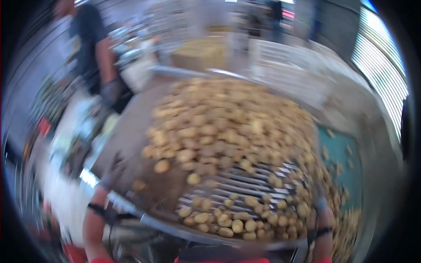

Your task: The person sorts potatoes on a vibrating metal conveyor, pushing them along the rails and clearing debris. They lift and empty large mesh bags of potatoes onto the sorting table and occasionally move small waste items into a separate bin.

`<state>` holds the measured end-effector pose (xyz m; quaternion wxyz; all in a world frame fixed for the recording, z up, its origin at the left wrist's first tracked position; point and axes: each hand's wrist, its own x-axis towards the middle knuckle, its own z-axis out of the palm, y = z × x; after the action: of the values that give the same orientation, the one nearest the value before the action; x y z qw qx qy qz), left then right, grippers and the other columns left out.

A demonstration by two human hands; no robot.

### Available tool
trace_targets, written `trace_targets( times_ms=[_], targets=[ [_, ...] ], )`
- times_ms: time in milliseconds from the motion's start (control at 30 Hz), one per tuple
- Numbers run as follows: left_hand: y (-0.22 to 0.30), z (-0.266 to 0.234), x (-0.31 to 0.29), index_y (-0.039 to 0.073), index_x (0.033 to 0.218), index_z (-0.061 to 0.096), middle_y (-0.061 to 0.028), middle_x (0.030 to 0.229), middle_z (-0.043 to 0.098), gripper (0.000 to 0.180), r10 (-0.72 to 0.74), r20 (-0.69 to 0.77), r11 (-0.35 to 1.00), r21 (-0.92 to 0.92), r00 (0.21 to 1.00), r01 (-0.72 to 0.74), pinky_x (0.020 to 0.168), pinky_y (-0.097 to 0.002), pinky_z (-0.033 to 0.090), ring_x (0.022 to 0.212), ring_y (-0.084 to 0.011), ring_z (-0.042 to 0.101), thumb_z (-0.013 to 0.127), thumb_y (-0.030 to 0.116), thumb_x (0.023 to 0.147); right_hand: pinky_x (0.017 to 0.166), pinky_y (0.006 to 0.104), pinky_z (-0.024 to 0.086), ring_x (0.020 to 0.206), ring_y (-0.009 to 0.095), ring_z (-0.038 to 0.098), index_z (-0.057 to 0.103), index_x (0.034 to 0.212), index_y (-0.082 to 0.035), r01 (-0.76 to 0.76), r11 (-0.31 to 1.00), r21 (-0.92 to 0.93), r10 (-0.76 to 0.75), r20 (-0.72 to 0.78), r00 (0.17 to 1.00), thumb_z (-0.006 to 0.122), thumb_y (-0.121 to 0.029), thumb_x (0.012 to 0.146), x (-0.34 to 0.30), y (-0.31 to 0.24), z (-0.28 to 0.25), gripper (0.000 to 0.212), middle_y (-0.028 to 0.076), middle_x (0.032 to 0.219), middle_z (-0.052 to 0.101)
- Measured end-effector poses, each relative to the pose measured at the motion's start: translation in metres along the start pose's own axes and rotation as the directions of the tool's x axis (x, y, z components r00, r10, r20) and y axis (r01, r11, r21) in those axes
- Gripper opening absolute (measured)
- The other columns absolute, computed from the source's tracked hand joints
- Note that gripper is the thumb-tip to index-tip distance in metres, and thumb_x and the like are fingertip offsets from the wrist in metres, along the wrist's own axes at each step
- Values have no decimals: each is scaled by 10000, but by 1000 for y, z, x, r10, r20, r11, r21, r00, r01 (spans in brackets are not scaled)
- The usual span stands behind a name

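Note:
Potatoes lie in a big heap on a metal sorting table. Nearer to me, more of them rest on a grate of metal bars. My left hand reaches over the table's left side, close to a lone potato; motion smears its fingers. At the right edge of the grate, my right hand is beside the potatoes, also blurred, and whether it touches any cannot be made out. Dark straps circle both my wrists.
Another person with dark gloves stands at the far left. White plastic crates are stacked behind the table, near a yellow box. Potatoes also lie on a green surface to the right. Filled bags stand at the left.

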<state>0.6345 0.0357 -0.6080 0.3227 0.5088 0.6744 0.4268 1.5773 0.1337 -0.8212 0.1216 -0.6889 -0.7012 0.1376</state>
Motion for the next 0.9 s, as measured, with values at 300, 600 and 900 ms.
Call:
trace_targets(
  times_ms=[300, 600, 900],
  targets=[
    [-17, 71, 202, 173, 1547, 282, -116, 1452, 436, 748, -396, 257, 788, -399, 882, 469, 941, -443, 448, 1191, -308, 534, 519, 553, 948, 1109, 437, 383, 1343, 283, 432, 177, 1586, -121, 409, -228, 884, 791, -76, 606, 377, -623, 1009, -71, -135, -71, 791, 78, 1549, 354],
    [4, 148, 168, 84, 1523, 296, -137, 1510, 391, 641, -119, 307, 958, -213, 944, 190, 1141, -428, 292, 1353, -296, 410, 556, 303, 980, 1044, 366, 465, 1309, 247, 476, 311, 1501, -89, 481, -859, 175, 510, 215, 833, 460, -574, 999, -36, -81, -55, 713, 146, 1437, 454],
    [63, 255, 121, 97, 1446, 456, -102, 1441, 504, 605, -113, 432, 614, -678, 895, 405, 1142, -438, 380, 1338, -286, 472, 452, 506, 1001, 1019, 524, 465, 1177, 280, 564, 607, 1154, -71, -758, -642, 117, -665, 407, 626, 423, -586, 973, 17, -268, 37, 576, 137, 1206, 606]
  ],
)
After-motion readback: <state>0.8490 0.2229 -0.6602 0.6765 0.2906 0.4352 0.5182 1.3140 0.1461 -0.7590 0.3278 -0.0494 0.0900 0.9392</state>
